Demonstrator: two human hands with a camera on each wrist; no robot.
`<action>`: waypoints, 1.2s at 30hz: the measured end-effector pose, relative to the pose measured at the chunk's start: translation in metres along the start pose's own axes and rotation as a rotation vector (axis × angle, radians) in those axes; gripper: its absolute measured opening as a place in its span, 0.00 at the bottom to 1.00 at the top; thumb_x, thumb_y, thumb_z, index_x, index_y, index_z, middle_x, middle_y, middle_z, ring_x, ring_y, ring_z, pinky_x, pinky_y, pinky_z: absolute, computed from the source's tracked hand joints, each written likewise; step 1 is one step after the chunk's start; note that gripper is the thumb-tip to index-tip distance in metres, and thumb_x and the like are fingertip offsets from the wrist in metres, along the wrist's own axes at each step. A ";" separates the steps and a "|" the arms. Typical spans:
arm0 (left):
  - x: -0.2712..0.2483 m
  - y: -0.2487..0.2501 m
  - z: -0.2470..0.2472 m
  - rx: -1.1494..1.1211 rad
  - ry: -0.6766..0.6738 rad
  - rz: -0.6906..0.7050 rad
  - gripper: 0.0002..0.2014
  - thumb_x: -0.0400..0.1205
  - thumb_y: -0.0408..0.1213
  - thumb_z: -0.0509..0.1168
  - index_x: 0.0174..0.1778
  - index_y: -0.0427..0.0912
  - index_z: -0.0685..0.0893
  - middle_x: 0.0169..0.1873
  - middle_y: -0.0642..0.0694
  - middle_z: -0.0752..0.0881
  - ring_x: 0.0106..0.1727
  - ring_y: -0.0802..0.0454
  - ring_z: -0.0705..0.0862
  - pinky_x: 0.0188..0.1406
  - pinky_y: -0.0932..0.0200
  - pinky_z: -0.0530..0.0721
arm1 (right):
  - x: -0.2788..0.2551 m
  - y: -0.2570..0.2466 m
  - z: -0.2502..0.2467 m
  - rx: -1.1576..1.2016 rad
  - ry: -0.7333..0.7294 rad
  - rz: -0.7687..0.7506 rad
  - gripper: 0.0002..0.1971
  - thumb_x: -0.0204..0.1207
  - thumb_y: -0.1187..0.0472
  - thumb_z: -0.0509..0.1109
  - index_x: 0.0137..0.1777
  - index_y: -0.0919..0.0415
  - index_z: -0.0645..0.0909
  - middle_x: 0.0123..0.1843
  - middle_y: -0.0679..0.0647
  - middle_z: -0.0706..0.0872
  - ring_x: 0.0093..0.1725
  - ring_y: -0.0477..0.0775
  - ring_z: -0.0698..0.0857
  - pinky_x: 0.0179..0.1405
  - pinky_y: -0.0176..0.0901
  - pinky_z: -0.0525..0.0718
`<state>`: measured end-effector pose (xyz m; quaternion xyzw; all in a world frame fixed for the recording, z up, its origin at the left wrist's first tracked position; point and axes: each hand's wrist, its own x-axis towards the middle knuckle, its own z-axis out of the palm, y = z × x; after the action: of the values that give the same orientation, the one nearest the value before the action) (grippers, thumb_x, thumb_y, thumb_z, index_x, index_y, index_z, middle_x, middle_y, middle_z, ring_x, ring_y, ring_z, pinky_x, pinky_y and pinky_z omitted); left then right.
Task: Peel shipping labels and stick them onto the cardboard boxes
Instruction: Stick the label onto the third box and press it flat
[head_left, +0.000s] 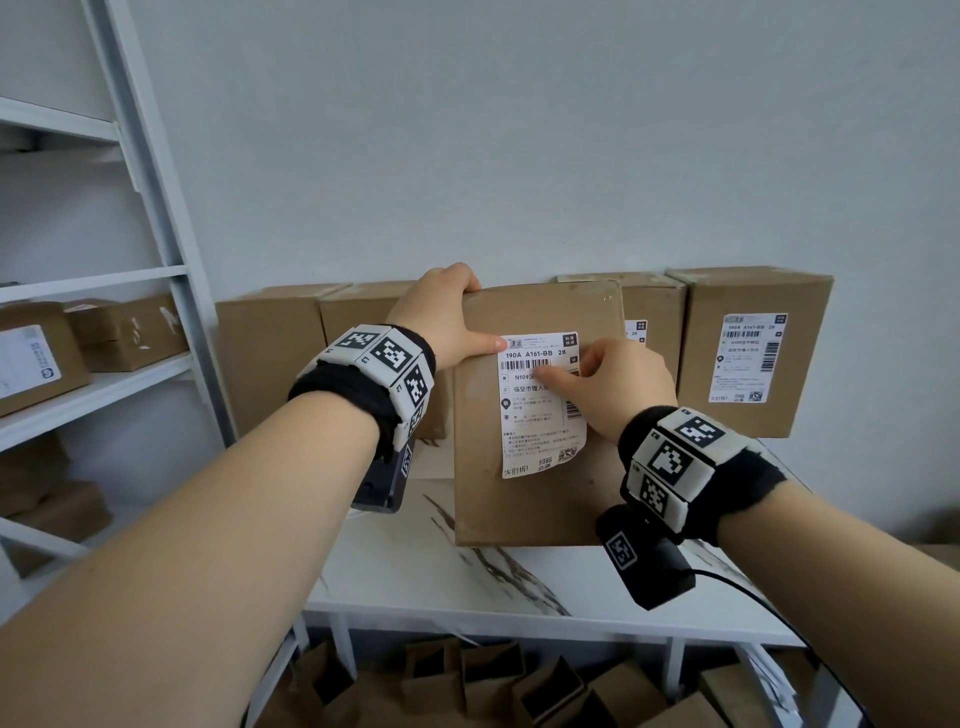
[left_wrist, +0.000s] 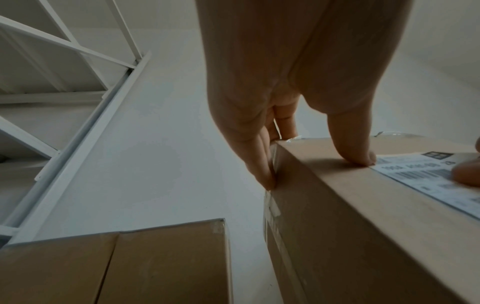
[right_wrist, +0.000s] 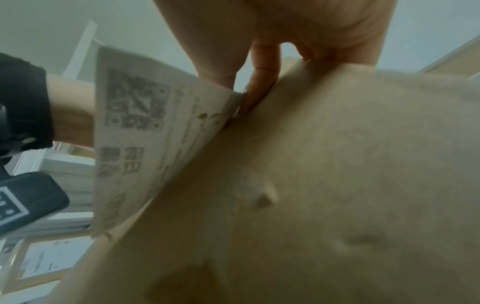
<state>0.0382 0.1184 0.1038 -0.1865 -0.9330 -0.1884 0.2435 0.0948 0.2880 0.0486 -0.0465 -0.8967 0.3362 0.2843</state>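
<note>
A brown cardboard box (head_left: 535, 509) stands on end on the white marble table (head_left: 441, 587). My left hand (head_left: 457, 322) grips its top left corner, fingers (left_wrist: 259, 160) wrapped over the side and thumb flat on the front face beside the label's top left corner. A white shipping label (head_left: 535, 415) lies on that face. Its upper part is against the cardboard. The lower part (right_wrist: 135, 133) curls away from the box (right_wrist: 337, 164). My right hand (head_left: 576, 364) holds the label near its right edge, thumb across the barcode and fingers curled at the edge.
More cardboard boxes stand in a row against the wall. One at the right (head_left: 748, 353) carries a label, while those at the left (head_left: 270, 353) show plain fronts. A white shelf unit (head_left: 171, 270) with boxes stands to the left. Several boxes (head_left: 519, 686) lie under the table.
</note>
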 end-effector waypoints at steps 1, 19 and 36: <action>0.000 0.000 0.000 -0.002 0.000 -0.001 0.30 0.70 0.50 0.76 0.64 0.44 0.75 0.63 0.46 0.78 0.62 0.49 0.77 0.53 0.59 0.72 | -0.001 -0.001 -0.001 -0.018 -0.005 -0.006 0.25 0.68 0.39 0.73 0.25 0.55 0.66 0.27 0.48 0.78 0.33 0.51 0.79 0.32 0.43 0.76; 0.004 0.002 -0.001 -0.002 -0.009 -0.026 0.30 0.67 0.51 0.78 0.61 0.43 0.76 0.61 0.46 0.80 0.60 0.48 0.79 0.53 0.57 0.75 | 0.003 0.003 -0.016 -0.042 -0.095 0.001 0.20 0.77 0.50 0.69 0.29 0.59 0.68 0.28 0.49 0.73 0.30 0.49 0.73 0.25 0.37 0.68; 0.009 -0.005 -0.001 -0.081 -0.002 -0.029 0.26 0.68 0.48 0.78 0.58 0.43 0.78 0.59 0.46 0.81 0.59 0.48 0.78 0.51 0.60 0.73 | 0.044 -0.032 -0.027 -0.204 -0.161 -0.006 0.35 0.69 0.49 0.76 0.74 0.53 0.67 0.72 0.60 0.65 0.46 0.57 0.78 0.47 0.42 0.76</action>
<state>0.0290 0.1163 0.1082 -0.1827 -0.9275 -0.2293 0.2320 0.0761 0.2907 0.1062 -0.0455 -0.9462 0.2454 0.2061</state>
